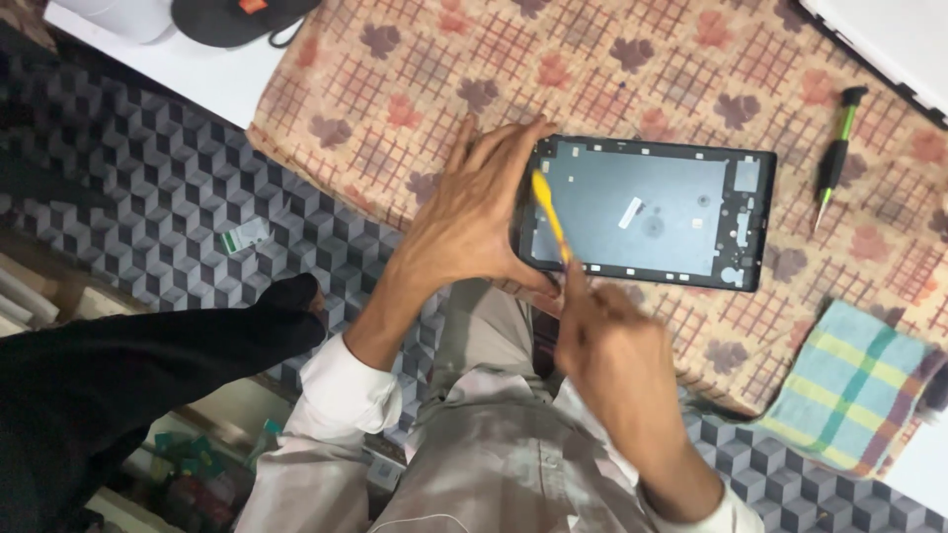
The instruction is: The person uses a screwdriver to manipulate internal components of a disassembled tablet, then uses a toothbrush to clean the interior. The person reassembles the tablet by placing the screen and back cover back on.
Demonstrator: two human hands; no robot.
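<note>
Tablet (647, 212) lies back-open, center frame, on patterned cloth (415, 89). Left hand (474, 212) clamps its left edge. Right hand (612, 345), lower center, pinches yellow pick (549, 212) at that edge. Green screwdriver (835, 158) upper right; plaid rag (849, 385) lower right.

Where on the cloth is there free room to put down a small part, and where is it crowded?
Free: the leaf-patterned cloth above the tablet, and the strip between tablet and screwdriver. Crowded: the tablet's left end, where the left hand grips it and the right hand holds a yellow pry tool.
</note>
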